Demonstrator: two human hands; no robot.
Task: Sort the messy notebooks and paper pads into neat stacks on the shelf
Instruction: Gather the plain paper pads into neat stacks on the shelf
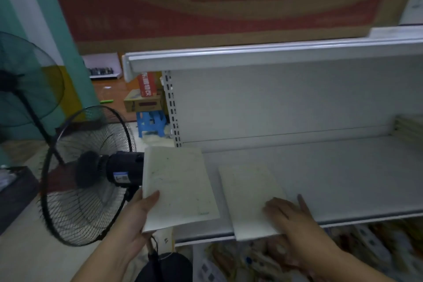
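My left hand holds a pale notebook stack by its lower left corner, tilted, over the left end of the white shelf. A second pale notebook lies flat on the shelf near the front edge, its near end hanging slightly over the lip. My right hand rests on that notebook's near right corner, fingers spread flat. More pads stand at the shelf's far right, partly cut off.
A black standing fan is close on the left, its motor almost touching the held stack. A large cardboard box sits on the top shelf. Baskets of goods fill the shelf below. A blue stool stands behind.
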